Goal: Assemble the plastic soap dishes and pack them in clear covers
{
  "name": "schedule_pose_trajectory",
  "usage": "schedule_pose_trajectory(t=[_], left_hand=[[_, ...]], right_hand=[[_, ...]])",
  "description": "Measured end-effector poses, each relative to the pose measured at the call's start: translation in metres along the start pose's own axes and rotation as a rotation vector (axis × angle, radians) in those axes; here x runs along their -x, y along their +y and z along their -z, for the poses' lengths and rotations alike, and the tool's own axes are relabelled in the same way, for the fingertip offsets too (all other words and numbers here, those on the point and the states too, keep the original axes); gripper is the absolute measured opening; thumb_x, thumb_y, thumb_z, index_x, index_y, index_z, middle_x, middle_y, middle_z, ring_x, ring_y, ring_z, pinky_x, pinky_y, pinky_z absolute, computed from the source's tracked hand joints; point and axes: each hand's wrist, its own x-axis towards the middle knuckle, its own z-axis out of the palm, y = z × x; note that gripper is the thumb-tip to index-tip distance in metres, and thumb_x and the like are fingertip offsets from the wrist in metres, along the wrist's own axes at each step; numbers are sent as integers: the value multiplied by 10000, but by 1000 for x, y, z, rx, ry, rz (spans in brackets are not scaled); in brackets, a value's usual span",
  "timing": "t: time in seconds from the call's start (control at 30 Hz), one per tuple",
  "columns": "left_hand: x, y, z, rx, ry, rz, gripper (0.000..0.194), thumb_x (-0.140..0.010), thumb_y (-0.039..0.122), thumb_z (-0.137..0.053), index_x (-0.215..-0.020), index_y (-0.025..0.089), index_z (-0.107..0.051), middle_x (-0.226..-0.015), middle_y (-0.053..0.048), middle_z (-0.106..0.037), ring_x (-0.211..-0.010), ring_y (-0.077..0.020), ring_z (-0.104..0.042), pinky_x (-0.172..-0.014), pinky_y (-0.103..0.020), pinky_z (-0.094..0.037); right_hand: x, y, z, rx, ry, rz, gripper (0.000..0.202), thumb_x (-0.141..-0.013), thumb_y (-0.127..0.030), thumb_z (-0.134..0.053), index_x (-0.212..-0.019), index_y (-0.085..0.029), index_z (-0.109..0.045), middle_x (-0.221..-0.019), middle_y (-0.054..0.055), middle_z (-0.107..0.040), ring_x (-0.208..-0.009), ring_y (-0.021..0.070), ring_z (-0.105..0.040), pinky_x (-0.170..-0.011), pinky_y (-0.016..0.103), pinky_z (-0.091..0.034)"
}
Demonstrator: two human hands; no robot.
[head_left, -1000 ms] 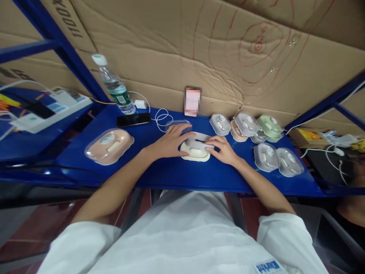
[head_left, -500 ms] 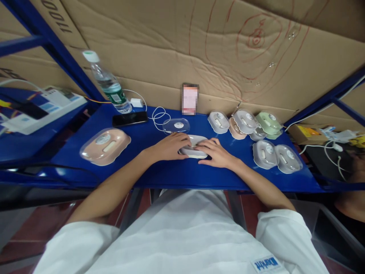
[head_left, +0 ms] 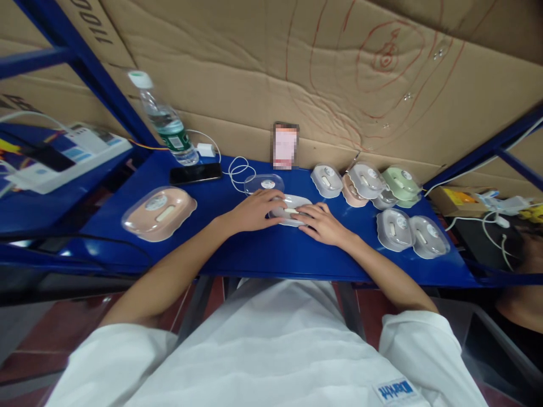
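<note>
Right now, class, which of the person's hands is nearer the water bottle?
Left. The left hand rests right of and in front of the water bottle; the right hand lies farther right.

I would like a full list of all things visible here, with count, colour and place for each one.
cream case: 1, cream with clear cover, centre of shelf, under both hands
clear lid: 1, transparent, just behind the left hand
pink case: 1, pink, left part of shelf
packed cases: about 7, grey, pink and green, right part of shelf, some stacked
water bottle: 1, clear with green label, back left
black phone: 1, lying flat near the bottle
white cable: 1, coiled, with a charger beside the bottle
blue shelf: 1, metal
cardboard: brown, with red drawing, behind the shelf
left hand: 1, on the cream case
right hand: 1, on the cream case
</note>
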Motion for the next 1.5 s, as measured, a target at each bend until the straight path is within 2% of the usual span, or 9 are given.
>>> schedule_pose_trajectory(t=[0.17, 0.4, 0.5, 0.6, 0.7, 0.87, 1.0, 1.17, 1.5], left_hand=[[0, -15, 7, -4, 121, 72, 405, -1057, 494, -524, -1331, 242, -683, -1519, -147, -602, -1459, -324, -541, -1238, -537, -393], [3, -45, 4, -138, 167, 379, 677, -934, 479, -687, -1541, 213, -546, -1767, -206, -315, -1653, -417, -269, -1315, -632, -204], [4, -55, 1, -93, 160, 456, 718, -914, 514, -727, -1547, 221, -554, -1724, -212, -406, -1625, -429, -337, -1305, -676, -193], [2, -60, 0, -48, 181, 483, 631, -941, 542, -694, -1474, 212, -619, -1597, -202, -573, -1518, -408, -506, -1265, -662, -311], [-1, -56, 4, -19, 242, 471, 597, -993, 592, -611, -1430, 185, -634, -1541, -184, -623, -1459, -343, -570, -1243, -554, -409], [-4, -24, 8, 84, 304, 303, 618, -1044, 654, -524, -1480, 220, -589, -1609, -141, -573, -1512, -289, -519, -1287, -510, -383], [-4, 4, -4, 163, 213, 118, 627, -1026, 672, -572, -1489, 249, -598, -1640, -141, -535, -1527, -307, -500, -1299, -521, -376], [-4, 7, -17, 154, 60, 81, 664, -1048, 659, -539, -1563, 241, -526, -1700, -169, -438, -1576, -339, -434, -1305, -549, -366], [0, 2, -13, 95, -101, 83, 867, -1055, 708, -486, -1756, 298, -182, -1847, -145, -50, -1703, -384, -114, -1349, -603, -226]], right_hand=[[0, 2, 0, -12, -4, -11, 408, -1139, -395, -488, -1496, -277, -648, -1486, 137, -677, -1381, 305, -608, -1137, 511, -387], [1, 4, 1, -29, 1, -9, 411, -1134, -383, -498, -1502, -277, -646, -1489, 139, -677, -1380, 312, -611, -1138, 521, -389], [2, 4, 1, -35, -5, -17, 410, -1130, -379, -502, -1504, -291, -645, -1491, 136, -675, -1383, 315, -609, -1147, 529, -390], [2, 4, 1, -31, -12, -12, 421, -1130, -368, -502, -1527, -291, -620, -1495, 143, -670, -1388, 323, -609, -1151, 541, -399], [3, 5, 0, -36, 17, -18, 578, -1121, -382, -525, -1678, -276, -411, -1622, 188, -546, -1485, 357, -536, -1155, 572, -428], [4, 12, 5, -25, 188, -71, 1064, -994, -589, -713, -1771, -307, -42, -1802, 224, -194, -1656, 434, -265, -1253, 680, -358], [7, 20, 14, -35, 163, -97, 988, -994, -599, -712, -1765, -345, -148, -1817, 157, -206, -1657, 418, -275, -1296, 674, -330], [10, 26, 11, -76, 45, -83, 748, -1062, -526, -641, -1720, -333, -343, -1729, 123, -435, -1594, 340, -436, -1297, 592, -397], [6, 21, 5, -33, 5, -68, 721, -1091, -512, -584, -1733, -330, -310, -1792, 104, -301, -1656, 344, -312, -1317, 615, -361]])
